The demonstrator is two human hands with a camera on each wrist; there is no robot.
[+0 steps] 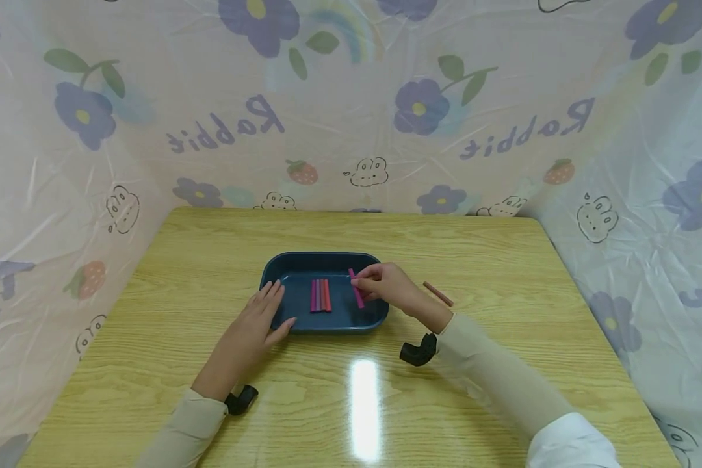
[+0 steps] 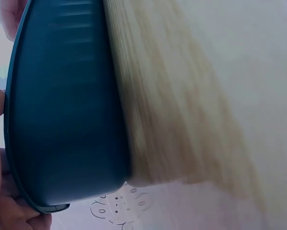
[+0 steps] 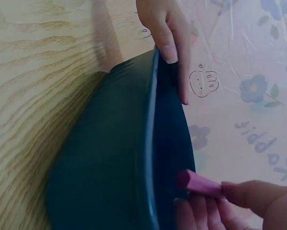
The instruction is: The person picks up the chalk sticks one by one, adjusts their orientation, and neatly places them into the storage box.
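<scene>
A dark blue tray (image 1: pixel 295 323) with raised sides stands on the table. My left hand (image 1: pixel 259 318) rests over its left end, fingers fairly straight on the rim and thumb spread along the front side. In the right wrist view that hand (image 3: pixel 165 33) lies across the far rim. Above the tray's right part, my right hand (image 1: pixel 384 284) pinches a magenta stick (image 1: pixel 358 296) between thumb and fingers. Its blunt, faceted end shows in the right wrist view, where the stick (image 3: pixel 203 185) hangs beside the rim. Several sticks (image 1: pixel 320 296) in purple, brown and red-orange tones lie side by side inside.
One brown stick (image 1: pixel 439 294) lies on the wooden table (image 1: pixel 474 253), right of the tray and beyond my right forearm. A printed cloth (image 1: pixel 339 117) hangs behind the table and along both sides. Black wrist mounts (image 1: pixel 418 351) sit under my wrists.
</scene>
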